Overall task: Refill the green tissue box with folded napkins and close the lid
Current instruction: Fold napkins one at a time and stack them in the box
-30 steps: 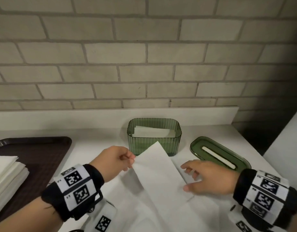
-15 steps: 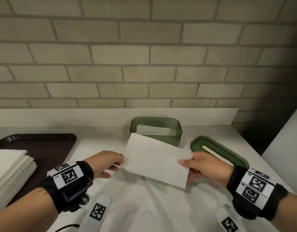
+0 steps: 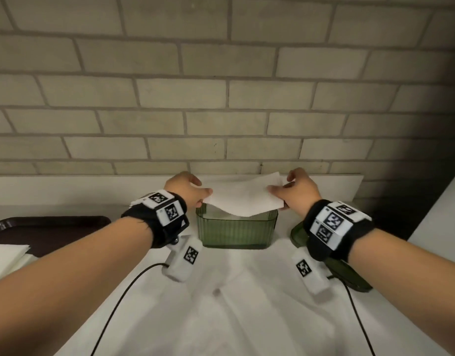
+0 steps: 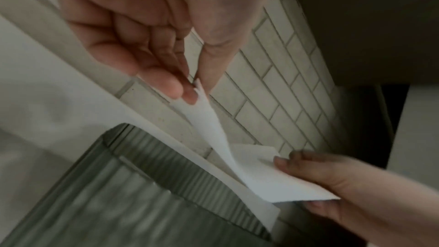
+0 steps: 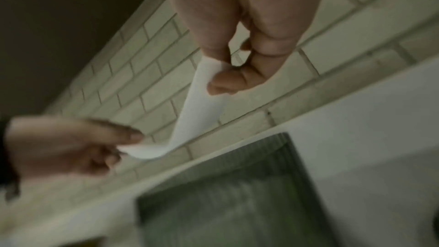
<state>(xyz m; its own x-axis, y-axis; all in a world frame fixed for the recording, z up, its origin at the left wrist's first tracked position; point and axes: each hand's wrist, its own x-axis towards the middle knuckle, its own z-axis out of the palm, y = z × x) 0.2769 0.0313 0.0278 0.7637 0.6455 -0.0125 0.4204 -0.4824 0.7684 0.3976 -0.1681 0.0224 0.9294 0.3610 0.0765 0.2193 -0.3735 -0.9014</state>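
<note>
A folded white napkin (image 3: 243,199) hangs flat just above the open green ribbed tissue box (image 3: 236,232), sagging a little in the middle. My left hand (image 3: 195,192) pinches its left end and my right hand (image 3: 289,192) pinches its right end. In the left wrist view the left hand (image 4: 194,89) nips the napkin (image 4: 249,172) between thumb and fingers above the box (image 4: 142,194). The right wrist view is blurred but shows the right hand (image 5: 221,74) pinching the napkin (image 5: 194,112) above the box (image 5: 237,194). The green lid (image 3: 349,276) lies on the table right of the box, partly behind my right wrist.
A dark brown tray (image 3: 49,229) at the left carries a stack of white napkins (image 3: 8,258). A white cloth (image 3: 234,304) covers the table in front of the box. A brick wall (image 3: 221,86) with a white ledge stands close behind. Two black cables trail from my wrists.
Both hands have carried the folded napkin forward and up from the near table to just above the open box. The head view has moved closer and tilted.
</note>
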